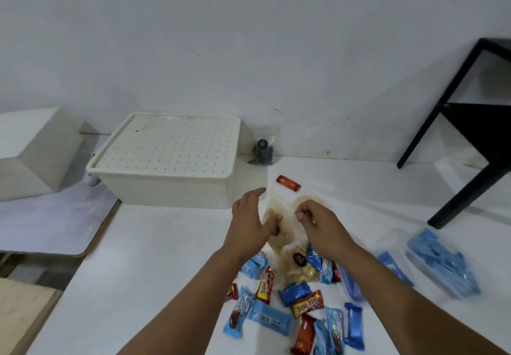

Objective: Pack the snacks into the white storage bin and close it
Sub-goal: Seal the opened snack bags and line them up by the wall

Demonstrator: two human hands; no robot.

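White bin (166, 180) has its lid (168, 144) on, nothing packed yet. Both hands reach a clear bag (287, 208): left hand (250, 222) open-fingered against it, right hand (318, 223) pinching it. Next, I judge: lid off first.

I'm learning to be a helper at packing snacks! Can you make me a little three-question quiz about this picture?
1. True or false: the lid is on the white storage bin.
2. Which snack lies alone between the bin and the hands? A) a red wrapped bar B) a green apple C) a yellow banana
3. Fill in: the right hand pinches the top of a clear ____ of pale snacks.

Key:
1. True; the dotted lid covers the bin.
2. A; the red wrapped bar lies on the white table.
3. Bag; the clear bag is between the right hand and the left hand.
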